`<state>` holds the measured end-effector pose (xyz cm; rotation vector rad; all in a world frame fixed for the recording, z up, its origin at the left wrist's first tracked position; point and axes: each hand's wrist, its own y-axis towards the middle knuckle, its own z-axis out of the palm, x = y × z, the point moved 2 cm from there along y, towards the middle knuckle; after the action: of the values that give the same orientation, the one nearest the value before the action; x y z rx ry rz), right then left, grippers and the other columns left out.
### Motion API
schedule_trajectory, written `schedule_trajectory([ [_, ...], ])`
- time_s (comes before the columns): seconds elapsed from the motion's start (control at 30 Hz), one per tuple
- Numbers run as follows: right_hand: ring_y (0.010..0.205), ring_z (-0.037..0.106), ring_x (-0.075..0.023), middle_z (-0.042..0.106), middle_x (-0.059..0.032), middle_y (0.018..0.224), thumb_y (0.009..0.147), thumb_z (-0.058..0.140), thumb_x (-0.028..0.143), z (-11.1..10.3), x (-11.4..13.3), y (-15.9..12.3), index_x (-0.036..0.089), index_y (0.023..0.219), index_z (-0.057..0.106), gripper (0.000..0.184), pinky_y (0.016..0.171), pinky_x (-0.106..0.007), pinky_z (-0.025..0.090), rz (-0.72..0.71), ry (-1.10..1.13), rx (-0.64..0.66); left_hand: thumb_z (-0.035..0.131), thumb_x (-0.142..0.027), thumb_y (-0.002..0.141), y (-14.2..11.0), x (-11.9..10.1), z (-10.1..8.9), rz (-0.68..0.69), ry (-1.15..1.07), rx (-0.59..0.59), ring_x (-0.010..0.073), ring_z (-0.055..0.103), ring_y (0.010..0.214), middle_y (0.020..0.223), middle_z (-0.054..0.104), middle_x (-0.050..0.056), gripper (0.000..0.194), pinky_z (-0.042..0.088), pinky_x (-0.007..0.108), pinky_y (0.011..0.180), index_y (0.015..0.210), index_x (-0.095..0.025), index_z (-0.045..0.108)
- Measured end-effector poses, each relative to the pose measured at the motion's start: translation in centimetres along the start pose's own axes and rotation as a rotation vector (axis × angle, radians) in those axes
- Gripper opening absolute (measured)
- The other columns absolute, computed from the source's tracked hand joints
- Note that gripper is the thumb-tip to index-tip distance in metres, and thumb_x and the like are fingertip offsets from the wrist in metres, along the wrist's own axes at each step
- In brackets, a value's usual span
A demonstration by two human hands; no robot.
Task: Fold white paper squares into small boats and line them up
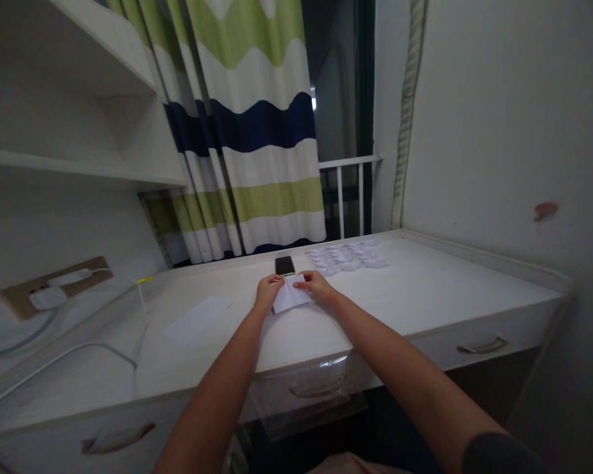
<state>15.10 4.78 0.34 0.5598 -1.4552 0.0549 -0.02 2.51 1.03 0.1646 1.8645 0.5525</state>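
Observation:
My left hand (268,293) and my right hand (316,286) both grip the edges of a folded sheet of white paper (290,297) on a white desk (415,289). Just beyond my left fingers lies a black smartphone (285,265), face up. Several small folded white paper pieces (346,257) are spread in rows further back and to the right of my right hand. A flat white paper sheet (197,319) lies to the left of my left hand, not touching it.
White shelves (79,158) overhang the desk's left side, above a wall power strip (54,286) and white cable (64,355). A striped curtain (247,151) and white railing (348,191) stand behind the desk. A wall closes the right side, and drawers sit below the front edge.

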Motion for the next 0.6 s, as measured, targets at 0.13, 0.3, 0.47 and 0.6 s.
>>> schedule_trajectory([
  [0.13,0.053,0.049,-0.0094,0.059,0.0001,0.059,0.048,0.071,0.022,-0.02,-0.01,-0.04,0.012,0.066,0.062,0.022,0.051,-0.021,0.036,-0.001,0.002,0.009,0.056,-0.029,0.057,0.07,0.17,-0.02,-0.013,-0.001,0.011,0.0159,0.053,0.061,0.063,0.060,0.002,0.017,0.038,0.025,0.055,0.065,-0.016,0.063],
  [0.3,0.054,0.050,-0.0098,0.059,0.0001,0.060,0.049,0.070,0.022,0.07,-0.03,-0.07,0.012,0.067,0.062,0.022,0.052,-0.022,0.036,0.004,0.000,0.021,0.058,-0.029,0.057,0.04,0.03,-0.08,-0.022,0.008,0.006,0.0153,0.052,0.058,0.060,0.059,0.001,0.015,0.037,0.025,0.054,0.064,-0.017,0.063],
  [0.47,0.055,0.050,-0.0103,0.060,-0.0003,0.061,0.049,0.070,0.021,0.19,0.03,-0.09,0.012,0.067,0.061,0.022,0.053,-0.022,0.038,0.003,0.006,0.033,0.058,-0.025,0.058,-0.05,-0.29,0.06,-0.018,0.058,-0.014,0.0167,0.054,0.062,0.061,0.060,0.001,0.010,0.039,0.026,0.059,0.062,-0.017,0.063],
  [0.6,0.055,0.051,-0.0106,0.060,-0.0004,0.061,0.049,0.070,0.022,0.12,-0.04,-0.07,0.012,0.066,0.062,0.022,0.053,-0.023,0.038,-0.010,-0.015,0.032,0.057,-0.024,0.058,-0.12,-0.47,0.14,-0.008,0.086,-0.022,0.0188,0.057,0.069,0.066,0.063,0.003,0.008,0.040,0.028,0.066,0.058,-0.017,0.062],
])
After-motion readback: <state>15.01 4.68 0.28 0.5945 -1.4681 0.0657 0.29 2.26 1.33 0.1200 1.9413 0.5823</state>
